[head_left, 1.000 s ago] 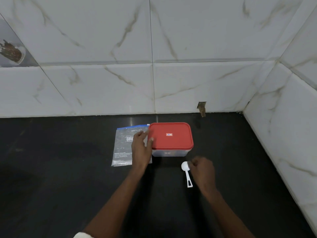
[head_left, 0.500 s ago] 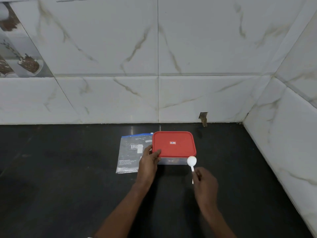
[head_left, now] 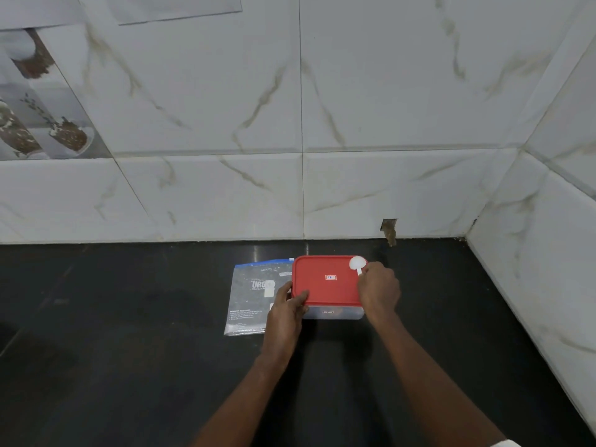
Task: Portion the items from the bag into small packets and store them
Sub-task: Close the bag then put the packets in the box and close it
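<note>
Right grip [head_left: 379,290] is pinching white scoop [head_left: 357,263], bowl sitting over red lid's [head_left: 325,285] upper-right corner; left grip [head_left: 285,312] is clasping lid's lower-left corner; bag [head_left: 248,298] lying just left.

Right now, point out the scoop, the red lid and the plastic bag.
scoop [head_left: 357,263]: head view, its round bowl.
red lid [head_left: 329,291]: head view, flat top.
plastic bag [head_left: 248,301]: head view, clear front.

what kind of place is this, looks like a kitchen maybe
Probably a home kitchen counter, set in a corner: a dark polished countertop, marble-look wall tiles including a picture tile that seems to show food, and a red-lidded container with a white scoop held over it.
</note>
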